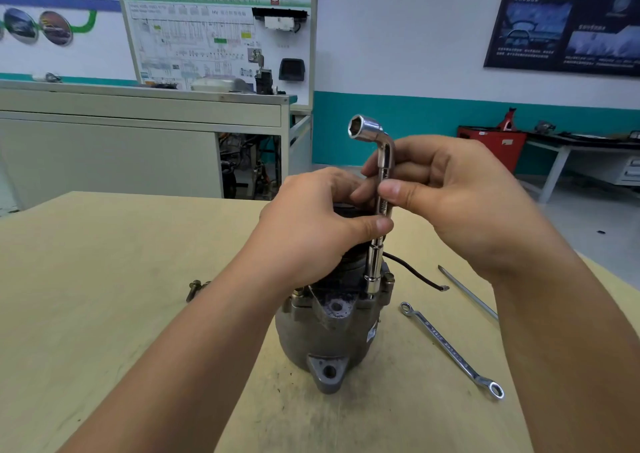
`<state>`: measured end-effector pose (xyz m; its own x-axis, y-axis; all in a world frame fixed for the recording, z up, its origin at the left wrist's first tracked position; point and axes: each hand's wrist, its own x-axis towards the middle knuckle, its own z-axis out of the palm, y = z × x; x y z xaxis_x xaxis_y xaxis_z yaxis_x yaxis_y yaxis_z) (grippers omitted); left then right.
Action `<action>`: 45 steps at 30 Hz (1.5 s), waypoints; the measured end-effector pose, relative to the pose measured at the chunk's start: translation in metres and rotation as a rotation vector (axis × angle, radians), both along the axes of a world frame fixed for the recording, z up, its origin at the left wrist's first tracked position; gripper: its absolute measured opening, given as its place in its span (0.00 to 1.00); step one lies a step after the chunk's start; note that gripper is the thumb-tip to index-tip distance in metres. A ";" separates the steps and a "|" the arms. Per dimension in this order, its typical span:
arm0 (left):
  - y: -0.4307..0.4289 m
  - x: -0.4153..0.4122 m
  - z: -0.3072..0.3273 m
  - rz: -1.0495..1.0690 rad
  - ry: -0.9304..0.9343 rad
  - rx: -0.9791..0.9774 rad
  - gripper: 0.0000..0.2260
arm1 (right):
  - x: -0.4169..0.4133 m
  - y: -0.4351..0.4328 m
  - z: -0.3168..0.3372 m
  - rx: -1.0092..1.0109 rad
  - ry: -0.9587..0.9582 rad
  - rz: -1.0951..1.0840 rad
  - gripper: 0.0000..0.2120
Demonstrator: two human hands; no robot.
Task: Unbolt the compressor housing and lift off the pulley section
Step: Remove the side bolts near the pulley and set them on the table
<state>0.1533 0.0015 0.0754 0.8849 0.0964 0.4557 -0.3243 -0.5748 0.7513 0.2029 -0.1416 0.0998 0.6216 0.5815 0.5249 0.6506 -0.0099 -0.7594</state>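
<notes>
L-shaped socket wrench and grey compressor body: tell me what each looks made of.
Shiny L-shaped socket wrench: likely chrome-plated steel, given its mirror-bright, reflective surface. Dull grey compressor body: probably cast aluminium, judging by the matte, rough-textured, grimy skin; the look alone cannot confirm the alloy.

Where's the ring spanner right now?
The ring spanner lies flat on the table, right of the compressor, between it and the thin metal rod, in the head view.
</notes>
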 end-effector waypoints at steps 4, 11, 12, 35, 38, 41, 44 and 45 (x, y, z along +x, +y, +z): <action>0.000 -0.001 0.002 0.001 0.011 0.010 0.06 | 0.002 0.001 -0.002 0.027 0.019 0.064 0.14; -0.005 -0.002 0.002 0.051 -0.007 -0.037 0.07 | 0.003 -0.002 -0.003 0.082 0.097 0.130 0.12; -0.007 -0.003 0.002 0.073 -0.017 -0.039 0.07 | 0.002 -0.002 -0.002 0.087 0.087 0.110 0.10; -0.009 -0.004 0.002 0.054 0.032 0.006 0.06 | 0.003 0.000 -0.002 0.074 -0.048 -0.118 0.13; -0.006 -0.003 0.001 0.044 0.033 0.027 0.06 | 0.004 0.002 -0.003 0.059 -0.040 -0.079 0.15; -0.008 -0.003 0.000 0.055 0.028 0.022 0.06 | 0.005 0.001 -0.003 0.063 -0.017 -0.059 0.15; -0.011 -0.003 -0.001 0.092 0.012 -0.005 0.05 | 0.005 -0.001 -0.003 0.056 0.018 -0.021 0.15; -0.012 -0.003 -0.001 0.109 0.003 -0.018 0.05 | 0.004 -0.002 -0.002 0.059 0.027 -0.006 0.15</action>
<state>0.1505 -0.0106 0.0742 0.8702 0.2004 0.4502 -0.2580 -0.5931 0.7627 0.2073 -0.1432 0.0974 0.6392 0.5466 0.5410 0.6298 0.0317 -0.7761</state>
